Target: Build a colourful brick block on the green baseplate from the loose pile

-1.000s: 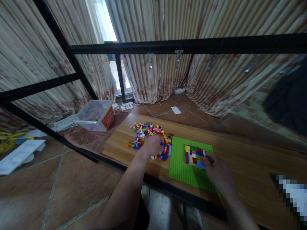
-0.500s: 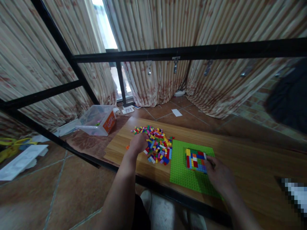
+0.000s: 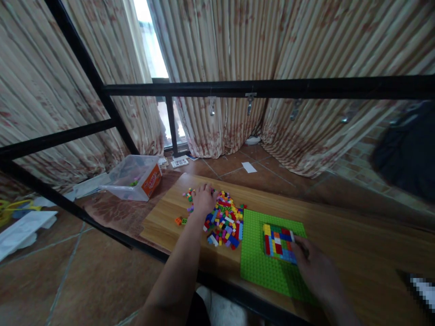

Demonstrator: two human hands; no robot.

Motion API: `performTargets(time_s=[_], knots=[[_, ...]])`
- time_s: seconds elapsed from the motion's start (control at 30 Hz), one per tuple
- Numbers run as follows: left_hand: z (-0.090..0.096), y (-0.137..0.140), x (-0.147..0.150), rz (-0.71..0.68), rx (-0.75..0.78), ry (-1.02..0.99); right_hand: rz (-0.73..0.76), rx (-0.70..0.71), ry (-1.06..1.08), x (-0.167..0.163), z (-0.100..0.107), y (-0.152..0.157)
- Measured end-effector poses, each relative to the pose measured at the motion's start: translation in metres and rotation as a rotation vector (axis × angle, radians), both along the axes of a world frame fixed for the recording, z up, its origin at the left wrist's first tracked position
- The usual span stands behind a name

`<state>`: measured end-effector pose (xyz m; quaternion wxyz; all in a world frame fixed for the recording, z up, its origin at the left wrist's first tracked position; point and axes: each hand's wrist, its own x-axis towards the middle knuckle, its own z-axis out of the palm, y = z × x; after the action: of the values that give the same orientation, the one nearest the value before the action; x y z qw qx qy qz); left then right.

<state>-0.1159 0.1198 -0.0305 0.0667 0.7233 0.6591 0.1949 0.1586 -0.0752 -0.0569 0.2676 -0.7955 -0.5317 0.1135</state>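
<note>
My left hand (image 3: pixel 204 199) lies over the far left part of a pile of toy bricks (image 3: pixel 226 222), fingers spread and pointing away from me. Whatever is under its palm is hidden. To the right, a green studded baseplate (image 3: pixel 258 262) bears a flat rectangular build of multicoloured bricks (image 3: pixel 277 242). Around the right edge of that build my right hand (image 3: pixel 311 262) is closed, thumb on the near side; its fingertips are partly hidden.
The wooden table (image 3: pixel 350 244) has a dark front edge. A clear plastic box (image 3: pixel 131 176) with an orange label stands beyond its left end. A few bricks (image 3: pixel 179 221) lie apart on the left. Black metal bars (image 3: pixel 272 88) cross in front of the curtains.
My left hand has moved away from me across the pile, and its closed fingers have spread out. My right hand stays at the build's edge. The view has tilted slightly up.
</note>
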Motion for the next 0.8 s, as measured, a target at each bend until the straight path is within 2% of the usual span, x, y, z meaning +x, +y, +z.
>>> performTargets(time_s=[0.17,0.4,0.6,0.8], knots=[[-0.001,-0.001,0.007,-0.033,-0.008,0.061,-0.023,-0.042,0.032,0.002,0.0,-0.001],[0.011,-0.009,-0.007,-0.077,-0.057,0.117,-0.056,-0.049,0.021,0.0,0.001,0.001],[0.021,-0.021,-0.018,-0.157,-0.103,0.094,-0.034,-0.04,-0.01,-0.001,0.001,0.001],[0.027,-0.035,-0.023,-0.18,-0.139,0.064,-0.017,-0.03,-0.001,0.0,0.002,0.0]])
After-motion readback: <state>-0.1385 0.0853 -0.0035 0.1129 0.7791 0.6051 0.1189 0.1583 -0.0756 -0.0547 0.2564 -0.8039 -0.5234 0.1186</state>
